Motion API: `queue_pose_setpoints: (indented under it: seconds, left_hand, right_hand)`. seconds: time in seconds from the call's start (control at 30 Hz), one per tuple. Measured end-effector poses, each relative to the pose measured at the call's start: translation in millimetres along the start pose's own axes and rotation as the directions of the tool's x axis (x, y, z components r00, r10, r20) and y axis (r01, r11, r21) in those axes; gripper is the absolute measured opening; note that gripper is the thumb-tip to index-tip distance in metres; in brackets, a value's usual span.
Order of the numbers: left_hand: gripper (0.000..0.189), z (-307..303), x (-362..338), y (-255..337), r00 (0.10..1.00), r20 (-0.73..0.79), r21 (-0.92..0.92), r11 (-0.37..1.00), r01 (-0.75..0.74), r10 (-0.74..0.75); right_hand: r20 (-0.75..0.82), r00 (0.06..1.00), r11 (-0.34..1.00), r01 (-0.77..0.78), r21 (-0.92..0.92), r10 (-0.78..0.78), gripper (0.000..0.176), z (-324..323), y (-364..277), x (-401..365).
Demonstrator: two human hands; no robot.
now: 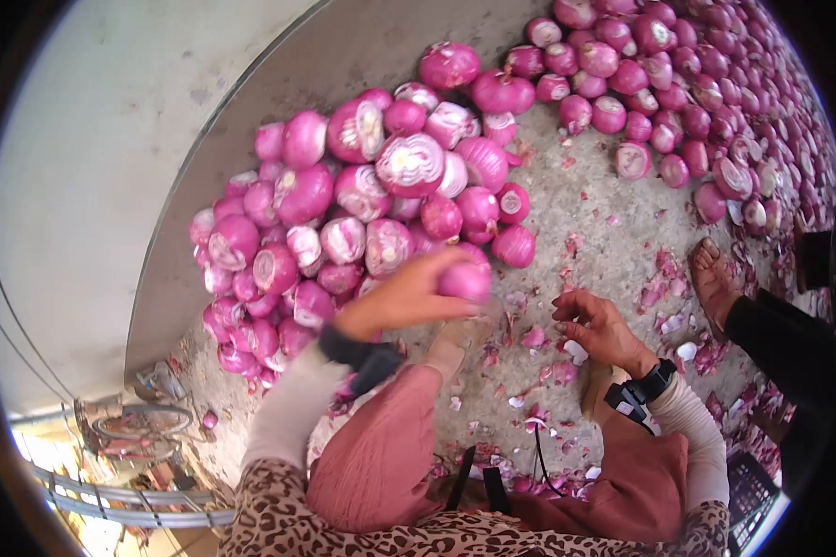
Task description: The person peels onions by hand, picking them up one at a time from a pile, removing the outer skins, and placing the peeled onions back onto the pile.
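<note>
My left hand (404, 295) is closed around a peeled pink-purple onion (465, 281), a little blurred, at the near edge of a heap of peeled onions (344, 239). Several onions in that heap show pale, ringed cut faces. To the right, my right hand (607, 331) hangs over the floor, its fingers loosely bent and apart, with nothing visible between them. A white bit of peel (576, 352) shows just below its fingers. Both wrists wear black bands.
A larger onion pile (715, 93) fills the upper right. Purple skins (664, 278) litter the concrete floor (576, 195). Another person's bare foot (715, 283) and dark trouser leg are at the right. A pale wall (111, 111) rises at left, with a bicycle (139, 422) below.
</note>
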State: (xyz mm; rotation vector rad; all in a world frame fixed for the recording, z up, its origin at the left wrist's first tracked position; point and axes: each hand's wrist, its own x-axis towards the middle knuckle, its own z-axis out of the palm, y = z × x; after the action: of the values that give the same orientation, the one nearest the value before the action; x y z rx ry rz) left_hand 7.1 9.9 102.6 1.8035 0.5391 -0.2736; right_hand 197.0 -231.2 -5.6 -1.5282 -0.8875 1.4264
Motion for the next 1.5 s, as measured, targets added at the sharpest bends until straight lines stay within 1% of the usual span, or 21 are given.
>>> queue_pose_setpoints:
  seconds: [0.03, 0.07, 0.1, 0.13, 0.17, 0.2, 0.23, 0.3, 0.37, 0.5, 0.57, 0.63, 0.73, 0.8, 0.87, 0.9, 0.97, 1.23, 1.33, 1.37, 1.5]
  left_hand:
    - [0.052, -16.5, -12.7, -4.6, 0.985, -0.113, -0.022, 0.991, 0.131, -0.133]
    - [0.055, -37.7, -27.3, -7.2, 0.953, -0.297, 0.089, 0.996, -0.026, 0.052]
    - [0.059, -55.1, -46.8, 16.0, 0.882, -0.471, 0.059, 0.996, 0.064, -0.029]
    - [0.06, -78.8, -62.5, 9.8, 0.757, -0.642, 0.332, 0.934, 0.135, 0.119]
    - [0.06, -112.1, -75.1, -4.3, 0.658, -0.663, 0.577, 0.803, 0.148, 0.356]
    - [0.063, -119.9, -80.7, 8.0, 0.532, -0.803, 0.407, 0.899, 0.16, 0.269]
    - [0.066, -131.7, -85.3, 15.7, 0.442, -0.846, 0.459, 0.827, 0.324, 0.297]
    - [0.067, -180.7, -104.9, -21.3, 0.497, -0.677, 0.734, 0.454, 0.505, 0.542]
    - [0.065, -222.5, -118.1, -64.9, 0.598, -0.788, 0.596, 0.427, 0.68, 0.148]
    - [0.064, -237.3, -117.8, -111.9, 0.591, -0.8, 0.579, 0.39, 0.716, 0.102]
    - [0.053, -187.4, -99.7, -82.1, 0.514, -0.734, 0.657, 0.274, 0.702, 0.444]
    - [0.047, -126.7, -68.8, -49.4, 0.59, -0.614, 0.784, 0.491, 0.379, 0.524]
    - [0.035, -36.8, -20.4, -0.4, 0.919, -0.385, 0.389, 0.918, 0.084, 0.079]
    - [0.031, 7.2, 8.6, -18.9, 0.994, 0.063, -0.078, 0.993, 0.09, -0.086]
    - [0.035, 45.6, 29.3, -53.5, 0.828, 0.494, -0.25, 0.869, 0.426, -0.264]
    - [0.035, 54.8, 32.1, -76.2, 0.825, 0.501, -0.248, 0.87, 0.427, -0.262]
    - [0.038, 79.6, 27.5, -114.6, 0.554, 0.721, 0.015, 0.808, 0.588, -0.416]
    - [0.044, 71.2, 37.9, -132.8, 0.511, 0.762, 0.025, 0.808, 0.589, -0.397]
    - [0.044, 72.5, 44.8, -137.2, 0.464, 0.773, 0.066, 0.783, 0.619, -0.432]
    - [0.044, 71.6, 47.0, -137.7, 0.449, 0.783, 0.038, 0.754, 0.656, -0.43]
    - [0.045, 69.4, 49.6, -137.1, 0.438, 0.794, 0.001, 0.721, 0.693, -0.423]
  right_hand:
    - [-0.012, 0.998, 0.996, -0.059, 0.065, 0.059, 0.03, -2.1, -0.3, -3.7]
    - [-0.05, 0.996, 0.995, -0.069, 0.068, 0.073, 0.03, -3.7, 4.0, -8.5]
    - [-0.047, 0.997, 0.995, -0.052, 0.085, 0.056, 0.029, -5.3, 11.1, -9.6]
    - [-0.054, 0.998, 0.994, -0.034, 0.101, 0.04, 0.028, -9.4, 16.9, -11.1]
    - [-0.093, 0.994, 0.995, 0.05, -0.083, -0.058, 0.026, -12.5, 18.8, -12.5]
    - [-0.11, 0.99, 0.991, 0.073, -0.115, -0.086, 0.025, -13.8, 22.1, -12.3]
    - [-0.118, 0.987, 0.985, 0.092, -0.148, -0.109, 0.024, -14.8, 25.3, -13.1]
    - [-0.143, 0.985, 0.984, 0.068, -0.163, -0.092, 0.024, -17.3, 27.2, -10.9]
    - [-0.151, 0.984, 0.982, 0.068, -0.174, -0.095, 0.024, -17.1, 25.5, -12.5]
    - [-0.134, 0.989, 0.987, 0.049, -0.152, -0.07, 0.023, -19.1, 27.7, -16.2]
    - [-0.131, 0.989, 0.981, 0.041, -0.188, -0.066, 0.024, -20.1, 32.4, -15.2]
    - [-0.131, 0.989, 0.98, 0.037, -0.194, -0.063, 0.025, -19.7, 32.1, -14.7]
    - [-0.106, 0.993, 0.977, 0.022, -0.214, -0.045, 0.025, -17.1, 26.2, -10.6]
    - [-0.085, 0.996, 0.975, 0.007, -0.222, -0.027, 0.025, -13.3, 27.6, -9.3]
    - [-0.077, 0.991, 0.964, 0.089, -0.251, -0.111, 0.024, -10.7, 35.9, -8.8]
    - [-0.084, 0.991, 0.965, 0.082, -0.249, -0.106, 0.024, -11.7, 37.6, -9.2]
    - [-0.014, 1.0, 0.978, -0.007, -0.208, 0.004, 0.025, -16.3, 43.3, -16.4]
    - [-0.036, 0.999, 0.883, -0.032, -0.468, 0.017, 0.027, -60.8, 86.2, -16.0]
    - [-0.189, 0.978, 0.829, -0.032, -0.559, -0.09, 0.03, -96.0, 86.9, 18.0]
    - [-0.32, 0.946, 0.833, -0.13, -0.538, -0.059, 0.035, -107.3, 77.7, 26.4]
    - [-0.57, 0.698, 0.704, -0.132, -0.698, -0.434, 0.044, -172.4, 65.8, 81.0]
